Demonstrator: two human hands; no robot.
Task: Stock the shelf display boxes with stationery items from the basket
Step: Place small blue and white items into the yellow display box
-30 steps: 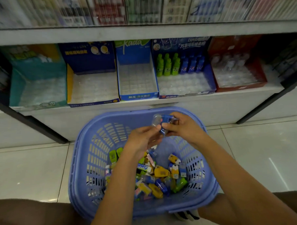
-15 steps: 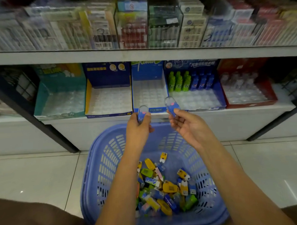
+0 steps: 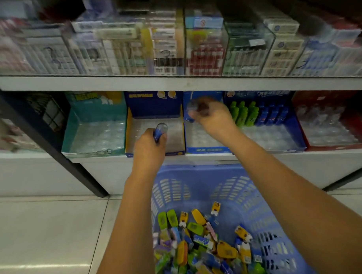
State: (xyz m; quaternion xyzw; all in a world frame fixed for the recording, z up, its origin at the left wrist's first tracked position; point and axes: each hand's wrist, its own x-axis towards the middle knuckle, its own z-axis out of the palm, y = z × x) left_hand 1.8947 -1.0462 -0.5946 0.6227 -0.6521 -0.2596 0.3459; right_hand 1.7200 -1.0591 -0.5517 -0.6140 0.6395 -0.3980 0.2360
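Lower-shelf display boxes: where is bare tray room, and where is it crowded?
Teal box, between black post and yellow-sided box, has a bare tray. Wide blue box: front rows bare, back crowded with bottles.

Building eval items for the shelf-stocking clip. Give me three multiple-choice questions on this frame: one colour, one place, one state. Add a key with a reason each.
1. What colour is the basket?
A red; B blue; C green.

2. Where is the left hand, which grips a capped item?
A down in the basket; B in front of the yellow-sided box; C out of view.

3. What is the grip of the right hand doing?
A open and empty; B pressed flat; C closed round a blue item.

Key:
1 B, its rim and slotted walls are blue.
2 B, the hand overlaps that box's front, above the basket.
3 C, the fingers curl round the item.
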